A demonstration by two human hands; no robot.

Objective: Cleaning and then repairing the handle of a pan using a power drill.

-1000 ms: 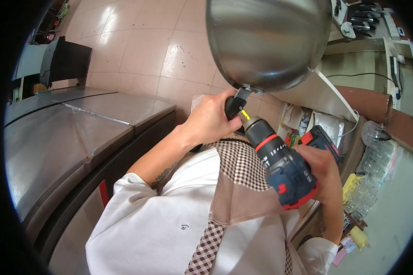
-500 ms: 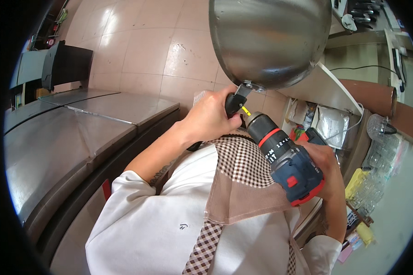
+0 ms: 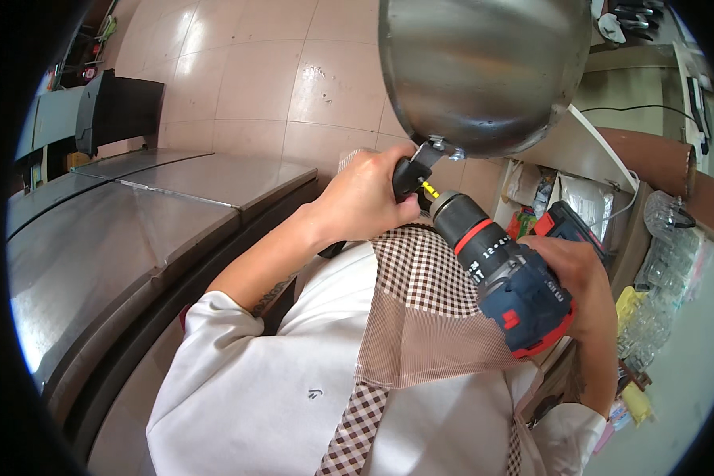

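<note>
A large metal pan (image 3: 484, 71) with a rounded body hangs in front of me, its underside toward me. My left hand (image 3: 367, 190) is closed round its black handle (image 3: 409, 176), close to the metal bracket (image 3: 434, 150) that joins handle to pan. In my right hand (image 3: 577, 274) I grip a dark blue and red cordless drill (image 3: 523, 297), tilted up to the left. The yellow bit (image 3: 429, 190) in its chuck points at the handle's side; whether the tip touches or enters it I cannot tell. My fingers partly hide the handle.
A metal-topped counter (image 3: 182, 206) runs along my left, with a black box-like thing (image 3: 127, 111) beyond it. At right, a shelf holds packages (image 3: 587, 202). Clear glassware (image 3: 658, 270) stands at the far right. Tiled floor (image 3: 254, 79) lies ahead.
The pan and the drill have shifted slightly to the right in the picture. The drill has turned a little in my right hand, showing more of its battery end. My left hand keeps its hold.
</note>
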